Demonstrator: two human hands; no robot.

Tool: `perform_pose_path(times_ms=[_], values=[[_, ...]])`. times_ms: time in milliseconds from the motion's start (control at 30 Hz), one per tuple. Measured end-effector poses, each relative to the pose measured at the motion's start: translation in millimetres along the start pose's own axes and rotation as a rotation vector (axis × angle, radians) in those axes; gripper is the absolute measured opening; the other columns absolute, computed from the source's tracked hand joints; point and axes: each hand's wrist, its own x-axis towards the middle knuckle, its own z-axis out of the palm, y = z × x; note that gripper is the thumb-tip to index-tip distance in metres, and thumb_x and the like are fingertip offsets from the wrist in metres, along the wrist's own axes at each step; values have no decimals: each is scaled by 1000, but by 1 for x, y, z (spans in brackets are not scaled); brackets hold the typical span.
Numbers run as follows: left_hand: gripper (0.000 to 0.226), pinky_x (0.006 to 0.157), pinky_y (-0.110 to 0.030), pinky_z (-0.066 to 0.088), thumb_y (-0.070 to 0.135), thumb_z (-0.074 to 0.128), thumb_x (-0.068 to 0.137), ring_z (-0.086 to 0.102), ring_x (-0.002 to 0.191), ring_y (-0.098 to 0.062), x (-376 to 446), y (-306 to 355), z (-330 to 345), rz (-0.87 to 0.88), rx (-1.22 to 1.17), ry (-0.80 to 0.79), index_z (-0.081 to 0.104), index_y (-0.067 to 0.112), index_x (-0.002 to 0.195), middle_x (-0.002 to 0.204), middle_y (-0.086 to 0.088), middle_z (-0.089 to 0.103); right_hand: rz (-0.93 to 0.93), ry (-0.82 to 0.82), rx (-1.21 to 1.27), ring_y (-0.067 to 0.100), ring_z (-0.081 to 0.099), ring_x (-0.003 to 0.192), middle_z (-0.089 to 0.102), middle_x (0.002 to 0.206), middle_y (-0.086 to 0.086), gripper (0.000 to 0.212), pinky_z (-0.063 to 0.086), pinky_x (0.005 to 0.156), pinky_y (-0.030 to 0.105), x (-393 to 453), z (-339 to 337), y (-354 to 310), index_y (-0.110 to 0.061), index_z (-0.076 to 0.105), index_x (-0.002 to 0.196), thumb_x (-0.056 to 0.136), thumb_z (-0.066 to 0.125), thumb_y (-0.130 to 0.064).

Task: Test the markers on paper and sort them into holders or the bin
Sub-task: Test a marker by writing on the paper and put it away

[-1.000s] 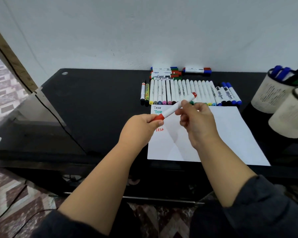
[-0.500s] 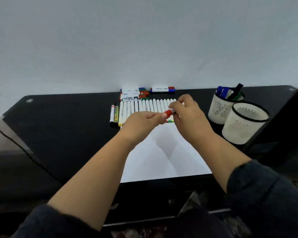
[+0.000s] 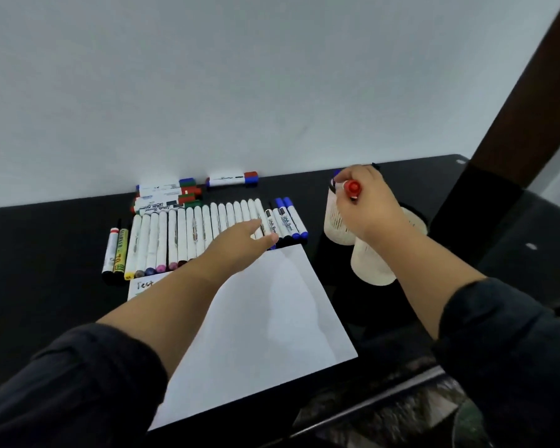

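the red marker [image 3: 352, 188] is held in the right hand [image 3: 367, 205], fingers curled round it, red cap toward the camera, just above the far holder [image 3: 336, 221]. there are two pale holders: the near holder [image 3: 370, 266] stands just beside the far one, both right of the paper [image 3: 259, 321]. the left hand [image 3: 240, 244] reaches with relaxed fingers over the right part of the marker row [image 3: 188, 237]; it holds nothing. in the row i count about twenty-two markers lying side by side, touching. behind it lies a small pile of markers [image 3: 167, 195] and one pair [image 3: 232, 179] by the wall. the paper, on the black table [image 3: 62, 240], shows one word "test".
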Motion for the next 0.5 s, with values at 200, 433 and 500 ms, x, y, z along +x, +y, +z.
perform_pose_path(times_ms=[200,433,500], values=[[71,114,-34,15,52,43,94,10,145,-16,42,-18,17,27,316,-33,18,16,150,158,1,10,102,-117,-117,17,54,81,51,98,1,20,42,66,27,25,-6,14,-14,47,116,96,47,-16],[76,116,-30,0,57,29,95,-3,145,-15,54,-42,29,42,479,19,5,12,151,159,-2,-3,160,-208,-254,17,50,73,50,77,0,13,36,62,26,50,-2,23,-12,48,96,95,51,-25],[75,115,-29,-1,57,27,95,-5,145,-14,55,-44,30,50,489,26,4,13,151,159,-2,-5,166,-202,-264,19,51,75,49,74,0,16,36,62,27,54,0,23,-11,49,92,94,53,-27]])
